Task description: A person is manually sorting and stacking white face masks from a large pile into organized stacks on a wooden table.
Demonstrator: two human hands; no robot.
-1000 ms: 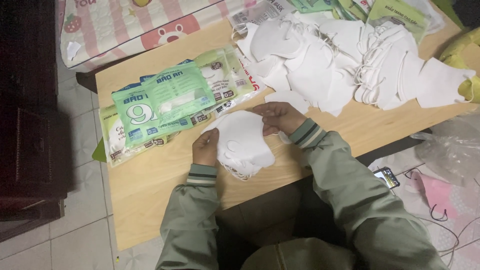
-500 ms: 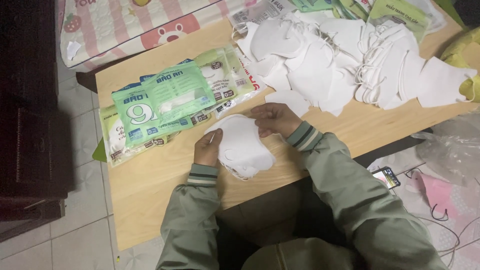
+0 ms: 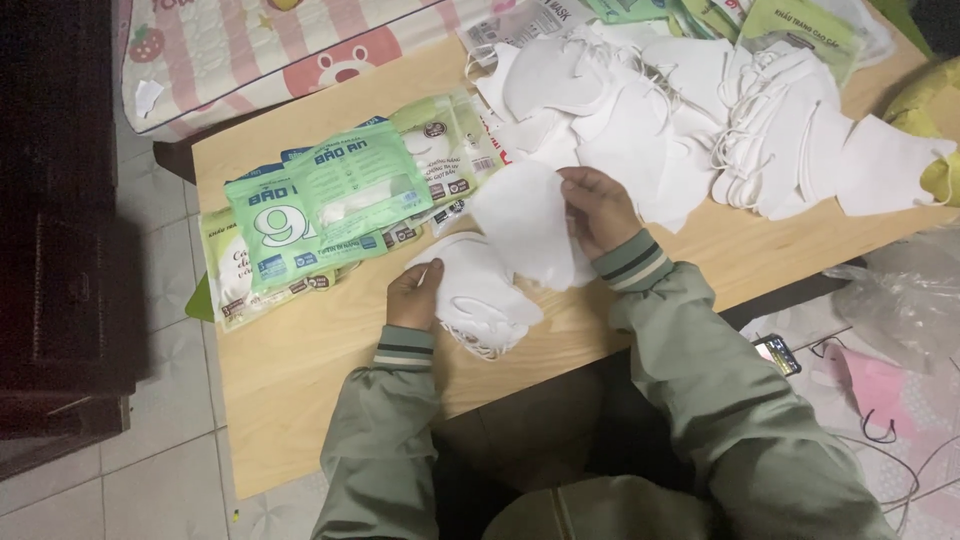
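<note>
Since the earlier frame, the right hand [image 3: 598, 208] had lifted 1 white mask [image 3: 525, 222] off the stack [image 3: 480, 295] gripped by the left hand [image 3: 413, 296]; green packets [image 3: 330, 205] at center-left held masks.

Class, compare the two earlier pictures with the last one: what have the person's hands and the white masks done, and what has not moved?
The right hand has lifted one white mask up off the small stack, which the left hand still holds on the table. The green packets and the big mask pile lie as before.
</note>
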